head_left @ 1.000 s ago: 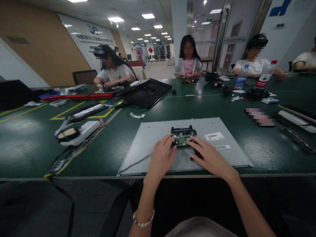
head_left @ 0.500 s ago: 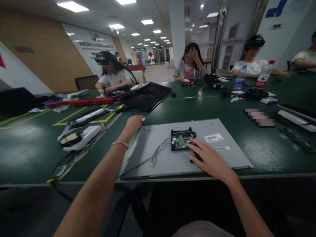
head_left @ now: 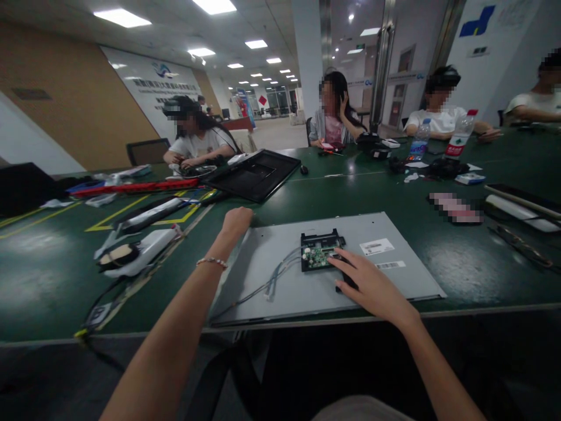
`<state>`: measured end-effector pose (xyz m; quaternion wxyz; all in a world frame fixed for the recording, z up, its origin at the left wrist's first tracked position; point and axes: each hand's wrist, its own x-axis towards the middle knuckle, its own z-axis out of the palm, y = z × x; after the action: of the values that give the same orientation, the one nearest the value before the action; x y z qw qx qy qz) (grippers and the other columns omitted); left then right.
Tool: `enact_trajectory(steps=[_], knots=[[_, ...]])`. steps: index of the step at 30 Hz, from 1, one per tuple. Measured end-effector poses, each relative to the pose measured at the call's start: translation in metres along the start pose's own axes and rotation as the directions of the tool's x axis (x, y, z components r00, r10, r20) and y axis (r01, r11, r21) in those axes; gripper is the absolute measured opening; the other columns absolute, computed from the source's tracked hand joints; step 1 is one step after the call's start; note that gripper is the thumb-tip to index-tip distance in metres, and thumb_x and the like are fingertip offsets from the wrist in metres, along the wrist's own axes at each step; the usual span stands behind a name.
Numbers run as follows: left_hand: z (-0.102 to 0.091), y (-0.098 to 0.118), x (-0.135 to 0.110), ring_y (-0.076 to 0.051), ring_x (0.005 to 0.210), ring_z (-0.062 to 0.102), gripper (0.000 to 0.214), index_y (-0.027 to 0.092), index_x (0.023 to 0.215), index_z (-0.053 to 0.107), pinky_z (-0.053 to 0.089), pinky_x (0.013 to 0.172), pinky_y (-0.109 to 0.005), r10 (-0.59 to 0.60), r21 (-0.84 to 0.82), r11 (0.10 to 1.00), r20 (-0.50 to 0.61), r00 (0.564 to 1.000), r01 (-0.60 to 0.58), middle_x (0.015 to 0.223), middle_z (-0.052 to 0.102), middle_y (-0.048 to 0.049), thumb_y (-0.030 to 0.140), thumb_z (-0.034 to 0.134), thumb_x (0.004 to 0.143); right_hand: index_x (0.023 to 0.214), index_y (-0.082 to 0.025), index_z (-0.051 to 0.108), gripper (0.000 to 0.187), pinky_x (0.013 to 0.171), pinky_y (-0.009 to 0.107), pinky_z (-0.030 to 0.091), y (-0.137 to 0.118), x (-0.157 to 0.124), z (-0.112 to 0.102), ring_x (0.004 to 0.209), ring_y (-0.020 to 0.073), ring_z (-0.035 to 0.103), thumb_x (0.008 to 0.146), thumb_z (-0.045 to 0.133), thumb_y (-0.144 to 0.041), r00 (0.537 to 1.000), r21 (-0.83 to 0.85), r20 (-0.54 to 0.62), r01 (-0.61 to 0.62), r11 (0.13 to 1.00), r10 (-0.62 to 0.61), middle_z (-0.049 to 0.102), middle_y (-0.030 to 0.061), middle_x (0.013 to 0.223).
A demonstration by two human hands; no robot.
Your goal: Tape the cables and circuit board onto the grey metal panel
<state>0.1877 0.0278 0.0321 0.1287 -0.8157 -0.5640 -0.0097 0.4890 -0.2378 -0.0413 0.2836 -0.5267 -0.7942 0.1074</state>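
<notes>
A grey metal display panel lies flat before me, its labelled back facing up. On its middle sits a black bracket holding a green circuit board, with grey cables trailing left. My right hand has its fingers spread over the board's right side and the black bracket part there, fingertips touching or just above it. At the panel's far left corner is my left hand, fingers curled closed; whatever they hold, if anything, is hidden.
Beyond the panel lies a black monitor frame, with a computer mouse beside it. White devices with straps lie left. Bottles, a blurred pink item and glasses are right. Several people sit across the green table.
The view has shifted slightly. A small white bit at my left fingertips no longer shows. My right hand stays over the board. The person across has turned their head, hand now beside it.
</notes>
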Motion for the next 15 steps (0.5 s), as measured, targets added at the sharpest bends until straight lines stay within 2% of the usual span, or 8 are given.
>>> enact_trajectory(steps=[2, 5, 10, 12, 15], knots=[[-0.005, 0.007, -0.011, -0.02, 0.081, 0.062, 0.024, 0.003, 0.089, 0.068, 0.045, 0.075, -0.028, -0.007, 0.086, 0.996, 0.009, 1.0, 0.006, 0.083, 0.069, -0.0142, 0.01, 0.045, 0.09, 0.147, -0.029, 0.04, 0.052, 0.112, 0.051, 0.036, 0.0, 0.0, -0.001, 0.137, 0.0268, 0.04, 0.097, 0.047, -0.037, 1.0, 0.005, -0.004, -0.001, 1.0, 0.001, 0.037, 0.0068, 0.154], [-0.009, 0.027, -0.039, -0.025, 0.085, 0.066, 0.032, 0.01, 0.096, 0.07, 0.047, 0.075, -0.032, 0.031, 0.151, 0.988, 0.038, 0.999, -0.036, 0.093, 0.071, -0.0162, 0.019, 0.039, 0.094, 0.147, -0.029, 0.04, 0.051, 0.112, 0.051, 0.036, 0.0, -0.001, -0.001, 0.137, 0.0271, 0.04, 0.096, 0.047, -0.037, 1.0, 0.009, -0.011, 0.004, 1.0, -0.004, 0.037, 0.0072, 0.154], [-0.011, 0.068, -0.093, -0.028, 0.086, 0.069, 0.037, 0.013, 0.097, 0.071, 0.049, 0.072, -0.034, 0.129, 0.178, 0.974, 0.067, 0.989, -0.139, 0.092, 0.072, -0.0157, 0.02, 0.034, 0.095, 0.146, -0.028, 0.041, 0.051, 0.112, 0.05, 0.036, 0.0, -0.006, -0.001, 0.137, 0.0265, 0.04, 0.096, 0.047, -0.037, 1.0, -0.012, -0.011, 0.0, 1.0, 0.0, 0.037, 0.0073, 0.154], [-0.012, 0.079, -0.104, -0.027, 0.085, 0.069, 0.037, 0.012, 0.095, 0.071, 0.049, 0.072, -0.034, 0.166, 0.166, 0.97, 0.067, 0.984, -0.175, 0.091, 0.072, -0.0161, 0.019, 0.035, 0.095, 0.147, -0.029, 0.04, 0.051, 0.112, 0.05, 0.036, 0.0, -0.008, 0.0, 0.137, 0.0267, 0.04, 0.097, 0.047, -0.037, 1.0, -0.029, -0.009, -0.009, 1.0, 0.009, 0.036, 0.0072, 0.154], [-0.016, 0.088, -0.106, -0.025, 0.086, 0.069, 0.034, 0.012, 0.091, 0.072, 0.048, 0.074, -0.034, 0.204, 0.153, 0.965, 0.064, 0.977, -0.212, 0.09, 0.072, -0.0162, 0.018, 0.038, 0.094, 0.147, -0.029, 0.039, 0.052, 0.112, 0.051, 0.036, 0.0, -0.009, 0.0, 0.137, 0.027, 0.04, 0.097, 0.046, -0.037, 1.0, -0.045, -0.007, -0.017, 0.999, 0.017, 0.036, 0.007, 0.155]])
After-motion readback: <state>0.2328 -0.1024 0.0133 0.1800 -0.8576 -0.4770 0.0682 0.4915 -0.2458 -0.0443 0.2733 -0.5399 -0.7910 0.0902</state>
